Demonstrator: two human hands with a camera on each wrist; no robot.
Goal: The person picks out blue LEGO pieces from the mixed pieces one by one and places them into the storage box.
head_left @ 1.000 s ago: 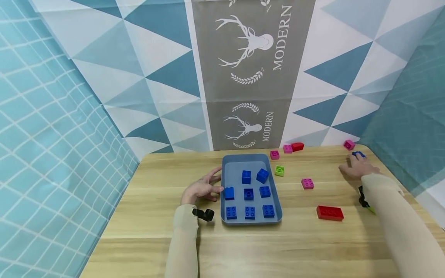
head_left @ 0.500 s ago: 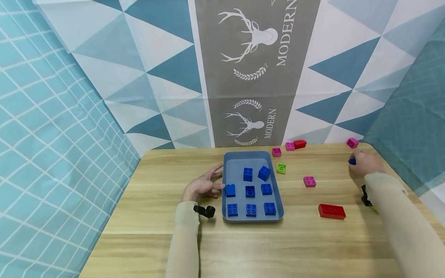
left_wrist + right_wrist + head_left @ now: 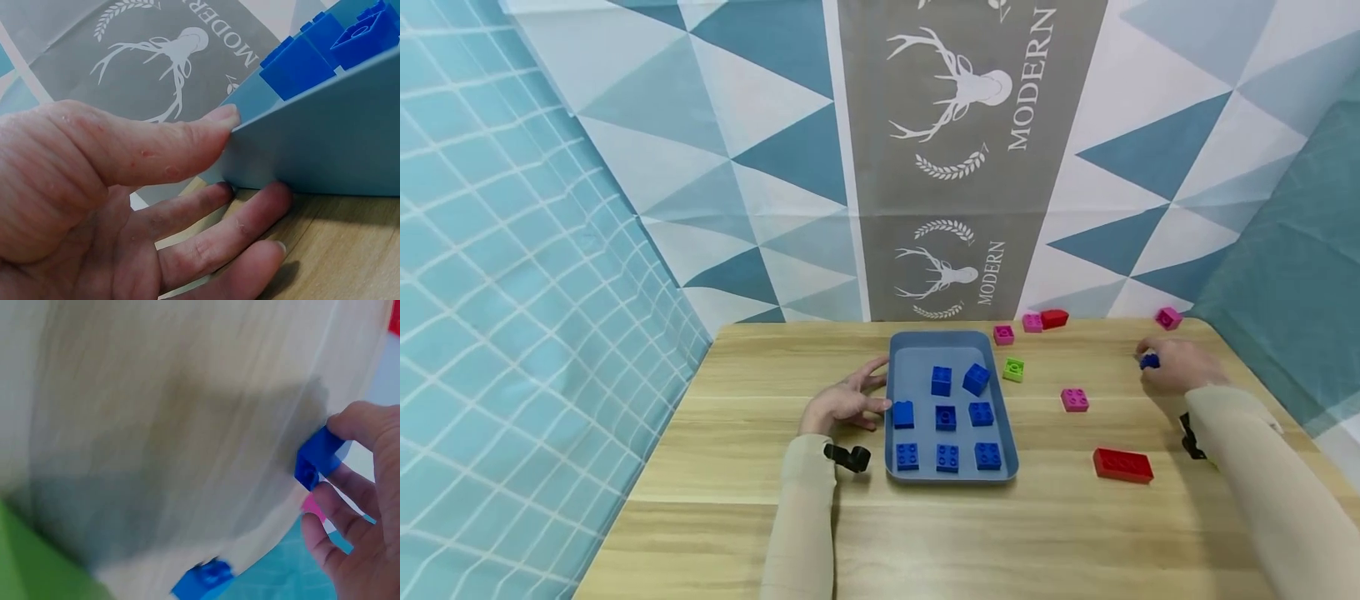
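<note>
My right hand (image 3: 1186,367) pinches a blue building brick (image 3: 1149,361) between thumb and fingers near the table's right back corner; the right wrist view shows this brick (image 3: 322,456) at the fingertips. Beside the blue-grey tray (image 3: 917,354) lies my left hand (image 3: 842,402), fingers loosely stretched. In the left wrist view its thumb (image 3: 181,147) meets the tray's rim, and the fingertips touch the outer wall low down. Several blue bricks (image 3: 946,417) sit spread over the tray, most with studs up. Another blue brick (image 3: 203,580) shows in the right wrist view, hidden in the head view.
Right of the tray are a lime green brick (image 3: 1013,369), a pink brick (image 3: 1074,400) and a long red brick (image 3: 1123,465). Pink bricks (image 3: 1003,335) and a red one (image 3: 1055,319) lie along the back edge. A large green piece (image 3: 37,562) appears close in the right wrist view.
The right hand has closed its fingers on the blue brick, picked it from the right back corner and brought it slightly left and nearer. The left hand stays at the tray.
</note>
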